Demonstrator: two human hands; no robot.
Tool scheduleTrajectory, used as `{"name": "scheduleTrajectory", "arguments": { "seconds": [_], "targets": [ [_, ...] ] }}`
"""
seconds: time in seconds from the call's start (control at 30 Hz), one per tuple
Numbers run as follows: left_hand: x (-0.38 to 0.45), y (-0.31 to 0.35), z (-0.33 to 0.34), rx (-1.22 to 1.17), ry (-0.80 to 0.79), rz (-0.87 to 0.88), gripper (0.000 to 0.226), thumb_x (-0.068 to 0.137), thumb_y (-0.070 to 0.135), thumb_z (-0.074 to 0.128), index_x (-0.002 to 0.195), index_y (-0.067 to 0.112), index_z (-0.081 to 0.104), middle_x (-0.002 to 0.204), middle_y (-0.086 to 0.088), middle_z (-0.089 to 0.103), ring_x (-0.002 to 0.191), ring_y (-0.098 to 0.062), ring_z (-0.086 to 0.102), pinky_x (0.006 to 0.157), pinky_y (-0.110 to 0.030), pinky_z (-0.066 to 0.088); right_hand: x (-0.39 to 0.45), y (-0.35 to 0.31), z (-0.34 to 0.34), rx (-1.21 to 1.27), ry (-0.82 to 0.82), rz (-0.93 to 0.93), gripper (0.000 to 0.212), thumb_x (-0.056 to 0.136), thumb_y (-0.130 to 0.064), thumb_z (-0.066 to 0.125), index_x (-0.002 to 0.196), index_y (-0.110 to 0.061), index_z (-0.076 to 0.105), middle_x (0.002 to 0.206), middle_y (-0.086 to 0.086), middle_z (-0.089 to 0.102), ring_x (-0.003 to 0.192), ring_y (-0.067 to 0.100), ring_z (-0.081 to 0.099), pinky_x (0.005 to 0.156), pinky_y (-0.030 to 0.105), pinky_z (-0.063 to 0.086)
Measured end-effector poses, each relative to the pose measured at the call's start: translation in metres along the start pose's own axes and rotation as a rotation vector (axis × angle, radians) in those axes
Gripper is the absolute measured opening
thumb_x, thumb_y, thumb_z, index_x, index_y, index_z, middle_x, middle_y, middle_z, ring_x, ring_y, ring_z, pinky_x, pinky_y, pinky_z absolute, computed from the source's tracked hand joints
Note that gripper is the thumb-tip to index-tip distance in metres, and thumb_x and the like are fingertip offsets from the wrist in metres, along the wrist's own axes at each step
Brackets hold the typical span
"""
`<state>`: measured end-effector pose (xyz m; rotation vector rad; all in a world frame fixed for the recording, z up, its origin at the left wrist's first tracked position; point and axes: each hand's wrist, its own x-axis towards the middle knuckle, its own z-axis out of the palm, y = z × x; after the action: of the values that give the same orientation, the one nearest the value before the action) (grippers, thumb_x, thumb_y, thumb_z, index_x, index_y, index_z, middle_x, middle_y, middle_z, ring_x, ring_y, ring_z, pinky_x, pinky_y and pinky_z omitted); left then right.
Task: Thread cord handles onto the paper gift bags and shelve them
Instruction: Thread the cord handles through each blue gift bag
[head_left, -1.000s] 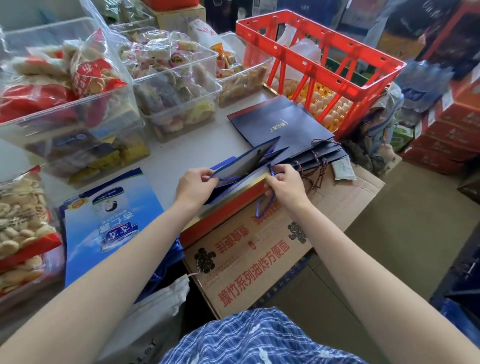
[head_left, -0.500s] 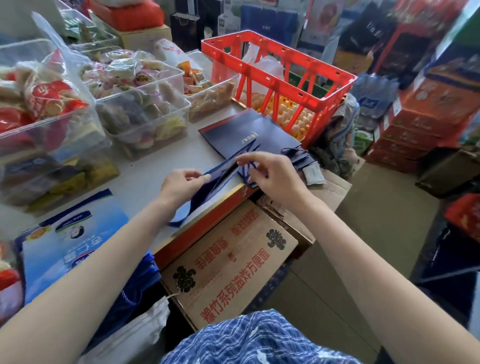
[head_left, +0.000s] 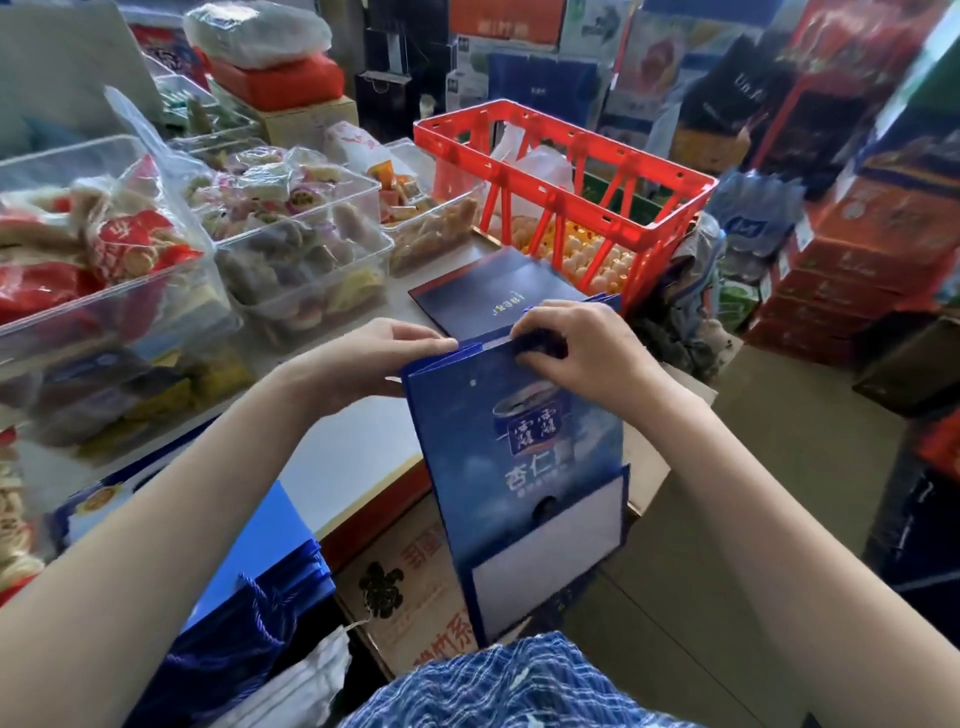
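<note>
A flat blue paper gift bag (head_left: 524, 457) with a printed can picture hangs upright in front of me, its folded white bottom panel lowest. My left hand (head_left: 384, 345) pinches the bag's top left corner. My right hand (head_left: 566, 345) grips the top edge on the right, fingers curled over a dark cord there. Behind the hands, a stack of dark navy flat bags (head_left: 493, 299) lies on the white table (head_left: 337, 452). More blue bags with twisted cord handles (head_left: 260, 597) lie at the lower left.
Clear plastic bins of wrapped snacks (head_left: 291, 244) fill the table's left and back. A red plastic crate (head_left: 566, 171) stands behind the navy bags. A printed cardboard box (head_left: 410, 587) sits below the table edge. Stacked red cartons (head_left: 852, 270) line the right.
Both hands lifted one blue bag off the table and turned it upright, so its printed face now hangs toward me. The view tilted upward.
</note>
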<state>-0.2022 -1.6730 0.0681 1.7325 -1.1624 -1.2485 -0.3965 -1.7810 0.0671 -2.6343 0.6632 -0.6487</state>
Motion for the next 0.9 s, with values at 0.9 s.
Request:
{"name": "scheduleTrajectory", "arguments": {
  "seconds": [0.9],
  "targets": [
    [0.044,-0.092,0.062,0.713,0.45,0.339,0.021,0.087,0.025,0.063,0.104,0.017,0.072,0.1,-0.001,0.071,0.102,-0.026,0.055,0.089,-0.036,0.03,-0.044,0.034,0.061,0.945,-0.333,0.661,0.018,0.096,-0.019,0.05,0.111,-0.021,0.06,0.11,-0.003,0.069,0.095,0.01,0.057,0.077,0.026,0.038]
  ]
}}
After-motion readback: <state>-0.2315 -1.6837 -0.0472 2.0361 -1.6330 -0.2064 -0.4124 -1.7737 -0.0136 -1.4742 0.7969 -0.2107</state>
